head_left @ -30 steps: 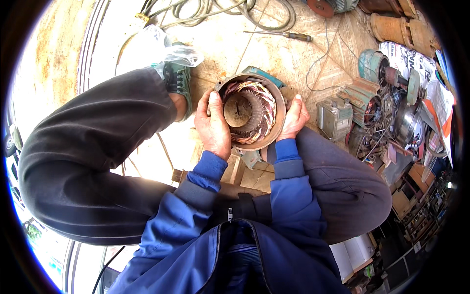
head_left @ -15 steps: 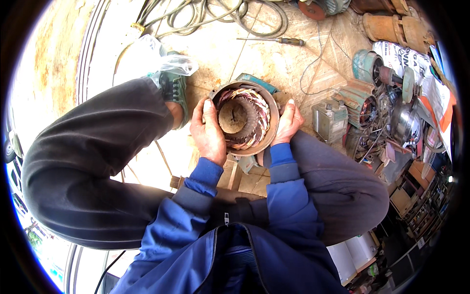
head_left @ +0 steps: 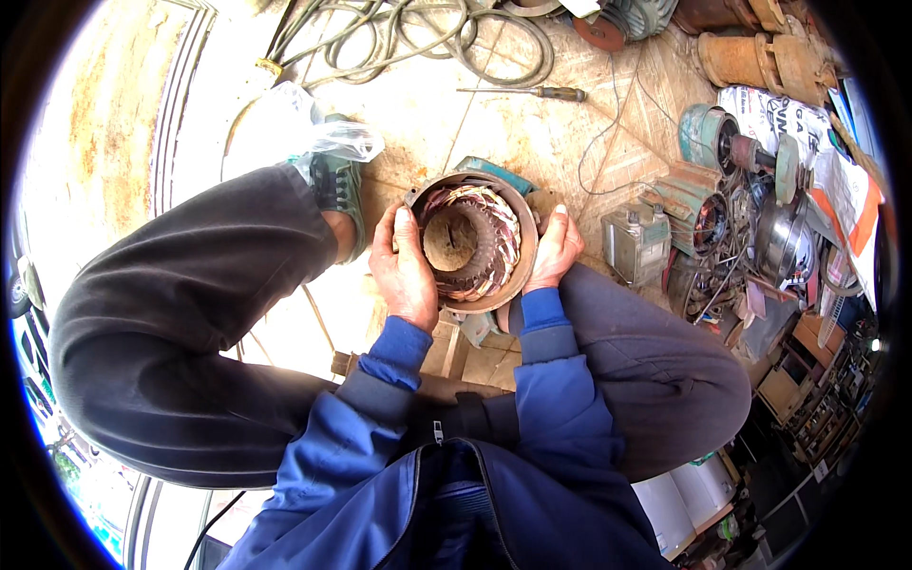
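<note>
Between my two hands is a motor stator housing (head_left: 518,271), a round rusty shell with its open end facing up. A ring of wound coils (head_left: 503,223), reddish and cream, lines its inside around a dark slotted core. My left hand (head_left: 407,271) grips the left rim, thumb on top and fingers beneath, out of sight. On the right side my right hand (head_left: 558,249) closes around the outer wall, thumb pointing up. A teal metal part (head_left: 499,174) shows just behind the housing's far edge; whether it belongs to it I cannot tell.
A screwdriver (head_left: 560,93) lies on the tiled floor beyond, with coiled cable (head_left: 380,57) behind it. To the right are a metal box (head_left: 636,242), a motor casing (head_left: 692,209) and heaped parts. Clear plastic (head_left: 347,141) lies by my left shoe (head_left: 337,185).
Both hands keep their hold on the stator housing, which sits slightly lower in the picture. The view has shifted a little; nothing was let go.
</note>
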A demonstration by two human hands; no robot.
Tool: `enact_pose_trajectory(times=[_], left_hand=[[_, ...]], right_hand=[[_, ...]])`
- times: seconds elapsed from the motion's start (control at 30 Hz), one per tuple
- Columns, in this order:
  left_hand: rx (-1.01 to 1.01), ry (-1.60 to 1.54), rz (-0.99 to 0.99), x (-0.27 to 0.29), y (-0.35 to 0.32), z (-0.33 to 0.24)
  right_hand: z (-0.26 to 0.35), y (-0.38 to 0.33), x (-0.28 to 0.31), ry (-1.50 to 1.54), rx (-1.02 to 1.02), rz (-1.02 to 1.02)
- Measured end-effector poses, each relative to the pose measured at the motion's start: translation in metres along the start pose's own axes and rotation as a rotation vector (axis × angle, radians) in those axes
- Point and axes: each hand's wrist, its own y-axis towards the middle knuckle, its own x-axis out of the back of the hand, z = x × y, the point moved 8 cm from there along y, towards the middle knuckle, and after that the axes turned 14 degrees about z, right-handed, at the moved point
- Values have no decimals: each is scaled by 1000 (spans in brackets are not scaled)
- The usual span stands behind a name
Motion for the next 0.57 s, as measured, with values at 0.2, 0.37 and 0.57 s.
enact_pose_trajectory(times=[0.2, 0.37, 0.57], left_hand=[[-3, 29, 0, 0, 1, 1], [-10, 10, -10, 1, 2, 2], [-5, 16, -3, 1, 2, 3]], right_hand=[[-2, 1, 0, 36, 6, -23], [-7, 2, 2, 30, -8, -10], [-11, 4, 4, 25, 19, -12]])
